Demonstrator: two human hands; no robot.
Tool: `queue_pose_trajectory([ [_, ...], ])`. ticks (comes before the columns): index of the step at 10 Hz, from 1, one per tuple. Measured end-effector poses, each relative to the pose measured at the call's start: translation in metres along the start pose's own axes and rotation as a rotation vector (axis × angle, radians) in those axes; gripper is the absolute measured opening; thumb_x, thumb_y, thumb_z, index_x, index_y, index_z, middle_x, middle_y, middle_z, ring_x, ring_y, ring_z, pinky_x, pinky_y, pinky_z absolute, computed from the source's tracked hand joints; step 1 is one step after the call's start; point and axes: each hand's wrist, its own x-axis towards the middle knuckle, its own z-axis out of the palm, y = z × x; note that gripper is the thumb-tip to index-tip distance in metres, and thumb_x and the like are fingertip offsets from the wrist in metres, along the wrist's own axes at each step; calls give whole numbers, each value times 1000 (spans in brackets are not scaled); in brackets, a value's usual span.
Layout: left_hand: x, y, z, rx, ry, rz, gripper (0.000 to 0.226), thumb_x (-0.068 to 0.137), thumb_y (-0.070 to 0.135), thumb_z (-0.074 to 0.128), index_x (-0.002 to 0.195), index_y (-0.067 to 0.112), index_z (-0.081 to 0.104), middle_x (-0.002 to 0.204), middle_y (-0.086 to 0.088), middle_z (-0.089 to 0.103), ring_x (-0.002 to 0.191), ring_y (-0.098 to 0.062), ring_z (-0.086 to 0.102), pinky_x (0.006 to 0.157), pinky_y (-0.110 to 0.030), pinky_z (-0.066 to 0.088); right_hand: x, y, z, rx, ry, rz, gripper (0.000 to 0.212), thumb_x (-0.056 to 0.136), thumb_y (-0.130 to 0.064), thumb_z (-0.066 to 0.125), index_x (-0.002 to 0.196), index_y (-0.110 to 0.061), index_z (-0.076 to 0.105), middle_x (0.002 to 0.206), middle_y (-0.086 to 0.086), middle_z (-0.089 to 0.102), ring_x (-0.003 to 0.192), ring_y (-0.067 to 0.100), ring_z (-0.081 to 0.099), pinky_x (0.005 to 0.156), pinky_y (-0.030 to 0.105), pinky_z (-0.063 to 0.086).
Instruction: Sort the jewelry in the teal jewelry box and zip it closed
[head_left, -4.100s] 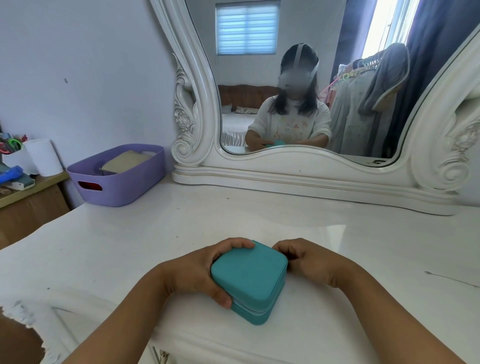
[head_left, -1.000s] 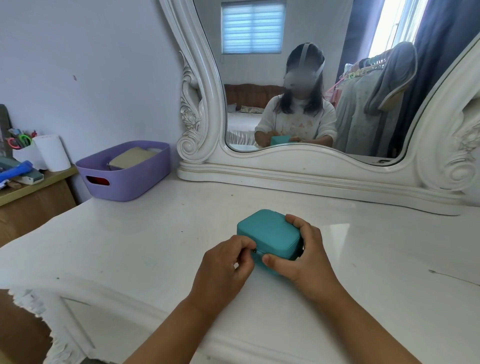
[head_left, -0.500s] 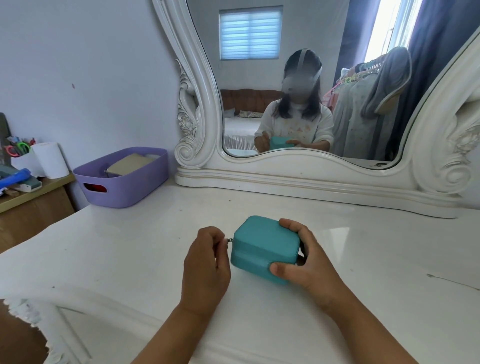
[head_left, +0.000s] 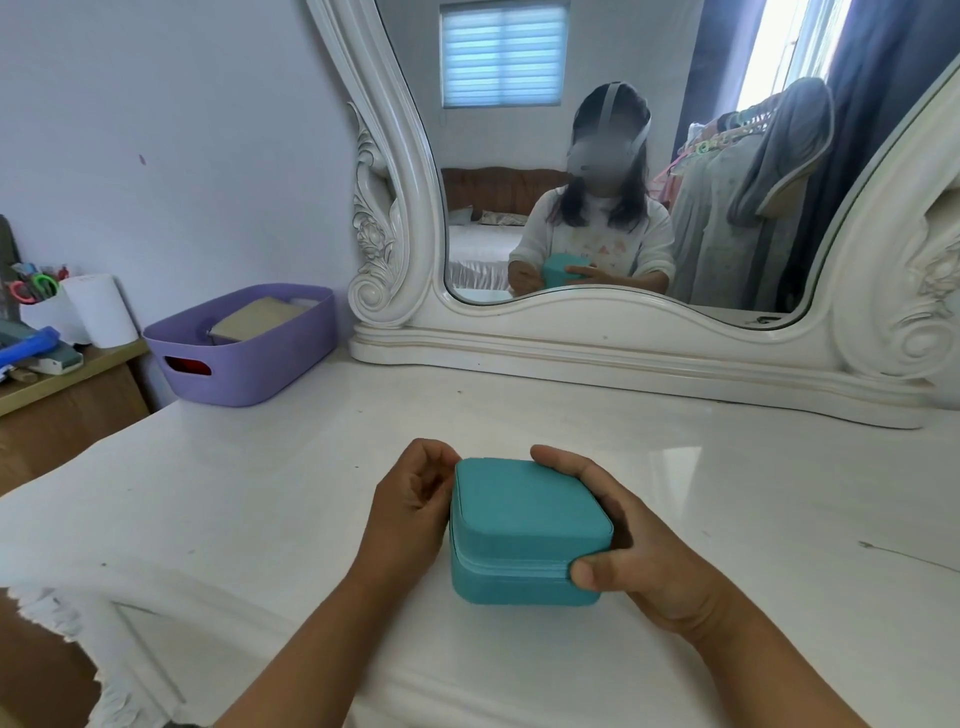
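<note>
Box (head_left: 524, 525) between hands, right hand (head_left: 639, 551) grip around its right side

- Both forearms are bare from the near edge of view up to the wrists — no sleeves, watch or bracelets show on them.
- The left hand (head_left: 415, 499) and right hand (head_left: 631, 545) carry no rings or gloves.
- In the mirror (head_left: 623, 156) the person wears a white long-sleeved top with a faint pastel print — plus a strapped headset.
</note>
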Motion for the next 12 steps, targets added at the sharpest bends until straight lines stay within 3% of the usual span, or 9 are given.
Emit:
queue_pose_trajectory([
  [1,0,4,-2,-66,-44,-73,22,89,2,55,92,23,61,85,-16,71,77,-27,66,74,-41,51,1,-2,1,-2,2,0,100,42,-35,89,131,-25,46,132,6,52,120,24,53,92,31,48],
  [2,0,5,-3,-94,-52,-88,27,88,4,56,100,26,66,94,-4,74,92,-21,68,86,-38,53,2,-2,2,-41,68,2,92,45,-23,82,129,-32,47,132,2,51,119,21,53,93,32,49],
  [3,-3,5,-4,-80,-97,-39,28,90,41,51,111,28,62,110,10,69,103,-7,63,95,-31,51,1,-1,4,-165,172,18,87,45,-25,80,124,-42,48,130,-5,51,119,14,52,98,33,47],
  [4,-7,0,-5,-82,-320,16,77,63,72,60,127,30,47,126,13,59,117,-2,54,93,-17,46,-4,-1,1,-227,250,25,86,44,-26,79,121,-47,47,131,-10,48,121,12,49,101,33,46],
  [6,-11,6,13,90,-517,31,92,47,41,82,127,48,37,135,21,42,121,8,44,90,-11,43,-23,-1,-3,-266,243,54,88,47,-25,80,124,-45,44,129,-10,48,117,4,52,91,25,50],
  [8,-18,5,28,263,-570,143,90,47,47,83,123,51,35,133,29,37,122,13,36,93,-4,35,-50,1,-12,-416,245,112,92,47,-25,82,126,-46,40,131,-15,45,118,-2,49,97,24,46],
  [10,-19,2,31,425,-617,242,95,48,57,79,127,52,26,133,28,30,125,9,31,104,-14,31,-56,5,-13,-574,224,94,96,48,-38,78,130,-47,29,137,-22,33,124,-12,36,97,8,35],
  [11,-18,6,25,372,-693,171,101,46,59,78,130,53,23,135,30,27,125,12,30,104,-11,29,-58,5,-17,-459,195,143,107,47,-44,86,134,-50,25,140,-22,34,127,-7,37,106,20,37],
  [12,-10,12,13,196,-707,12,95,55,75,64,136,45,24,140,19,34,126,2,40,101,-14,36,-59,-5,-22,-394,323,145,101,47,-63,78,133,-50,28,139,-21,37,124,-8,40,100,16,40],
])
